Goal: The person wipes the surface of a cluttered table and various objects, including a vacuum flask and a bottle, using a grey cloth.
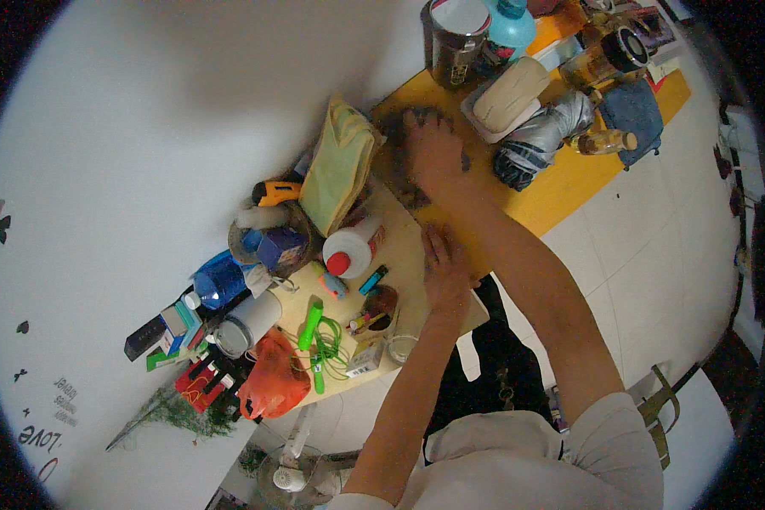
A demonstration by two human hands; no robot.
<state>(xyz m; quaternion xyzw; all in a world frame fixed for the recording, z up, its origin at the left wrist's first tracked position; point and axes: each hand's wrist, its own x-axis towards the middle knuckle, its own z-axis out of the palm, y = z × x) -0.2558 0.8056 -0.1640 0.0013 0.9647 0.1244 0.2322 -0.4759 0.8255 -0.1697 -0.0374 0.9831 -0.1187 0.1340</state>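
So, using the white bottle [353,248] with the red cap as the landmark: the light wooden table [404,276] shows between it and the left hand, and a slanting seam off to the bottle's right is where the yellow table [552,200] starts. The yellow top's outer edge runs diagonally, well to the right of the bottle, and there's a strip of yellow between that edge and the right forearm. Tighter above the bottle, where a pale yellow packet [336,170] stands right beside it. Right hand [433,157] is up and right of the bottle, palm down, fingers a bit spread and bent over a dark patchy thing [397,166], maybe a cloth; too blurry to tell if it's gripping. Left hand [444,268] is just right of the bottle by the seam, loosely open, fingers resting down, nothing visible in it.
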